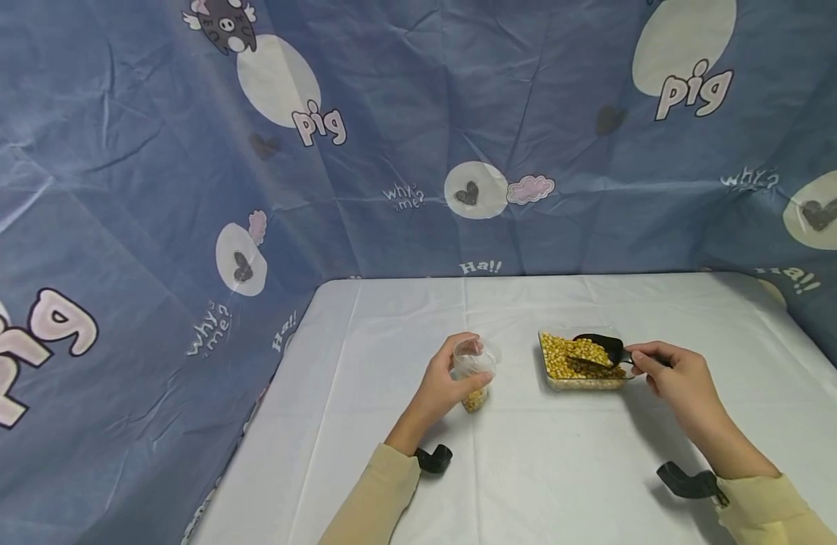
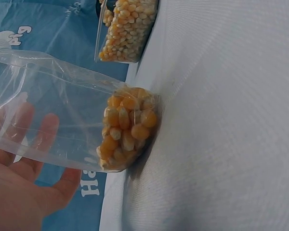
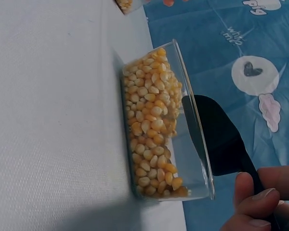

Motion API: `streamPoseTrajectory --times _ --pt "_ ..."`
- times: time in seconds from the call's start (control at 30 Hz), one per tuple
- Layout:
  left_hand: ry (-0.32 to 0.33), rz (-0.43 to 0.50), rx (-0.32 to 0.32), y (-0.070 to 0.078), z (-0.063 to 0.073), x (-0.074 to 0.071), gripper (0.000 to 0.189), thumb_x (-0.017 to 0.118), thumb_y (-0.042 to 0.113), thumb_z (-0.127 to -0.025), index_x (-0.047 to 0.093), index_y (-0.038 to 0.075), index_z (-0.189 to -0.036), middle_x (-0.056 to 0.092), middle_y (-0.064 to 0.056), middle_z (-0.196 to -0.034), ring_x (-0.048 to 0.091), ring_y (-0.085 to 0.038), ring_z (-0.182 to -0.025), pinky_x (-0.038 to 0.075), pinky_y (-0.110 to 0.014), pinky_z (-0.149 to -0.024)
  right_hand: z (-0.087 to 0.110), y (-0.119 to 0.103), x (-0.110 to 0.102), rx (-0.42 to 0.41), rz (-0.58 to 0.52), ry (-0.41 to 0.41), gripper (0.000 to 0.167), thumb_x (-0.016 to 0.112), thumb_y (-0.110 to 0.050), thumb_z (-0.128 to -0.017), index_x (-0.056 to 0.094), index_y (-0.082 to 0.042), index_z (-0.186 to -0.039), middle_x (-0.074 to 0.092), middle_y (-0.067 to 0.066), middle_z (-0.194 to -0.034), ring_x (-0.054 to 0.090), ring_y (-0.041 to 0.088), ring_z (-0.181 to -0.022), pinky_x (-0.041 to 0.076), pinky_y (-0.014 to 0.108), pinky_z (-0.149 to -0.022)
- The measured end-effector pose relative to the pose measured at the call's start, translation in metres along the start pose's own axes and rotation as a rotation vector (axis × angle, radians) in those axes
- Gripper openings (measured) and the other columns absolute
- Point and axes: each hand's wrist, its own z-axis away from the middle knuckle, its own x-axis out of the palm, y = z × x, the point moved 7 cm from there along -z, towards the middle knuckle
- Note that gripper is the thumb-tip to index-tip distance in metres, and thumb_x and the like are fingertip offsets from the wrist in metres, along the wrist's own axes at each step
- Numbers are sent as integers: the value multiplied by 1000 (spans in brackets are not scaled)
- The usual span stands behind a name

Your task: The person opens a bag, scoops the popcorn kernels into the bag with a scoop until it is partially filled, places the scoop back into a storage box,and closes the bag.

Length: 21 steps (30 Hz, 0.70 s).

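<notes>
My left hand point(image 1: 450, 376) holds a clear plastic bag point(image 2: 70, 103) upright by its sides near the open mouth. Corn kernels point(image 2: 130, 127) fill the bottom of the bag, which stands on the white table. To the right, my right hand point(image 1: 680, 382) grips the handle of a black scoop point(image 1: 612, 348). The scoop is heaped with kernels and sits partly inside a clear plastic box point(image 3: 197, 120) of corn point(image 3: 151, 115). In the right wrist view the kernels lie lower at the box's near end, and fingers pinch the scoop's handle.
A white cloth point(image 1: 527, 469) covers the table. Behind it and on the left hangs a blue printed curtain point(image 1: 398, 113). A black wrist mount point(image 1: 434, 459) juts from the left sleeve, another mount point(image 1: 687, 481) from the right.
</notes>
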Motion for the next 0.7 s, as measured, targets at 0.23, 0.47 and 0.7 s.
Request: streamPoseTrajectory --times 0.23,0.47,0.7 --pt "10 11 20 -1 1 0 58 73 14 -92 46 12 -143 53 -24 -134 48 -34 -129 25 -63 -111 2 -6 -1 -23 42 21 35 60 -28 -104 66 2 -121 65 10 -84 42 18 -56 35 35 -50" --pt "22 4 1 -2 2 0 58 74 14 -91 48 14 -143 55 -17 -134 48 -30 -130 26 -60 -112 5 -10 -3 -58 103 42 33 60 -29 -103 69 0 -118 65 15 -84 43 19 -55 37 34 -50" --pt "10 3 2 1 2 -1 59 73 14 -92 46 13 -144 53 -23 -136 48 -31 -130 26 -62 -111 6 -13 -2 -66 93 35 35 59 -30 -104 68 1 -118 65 16 -84 42 20 -55 36 35 -49"
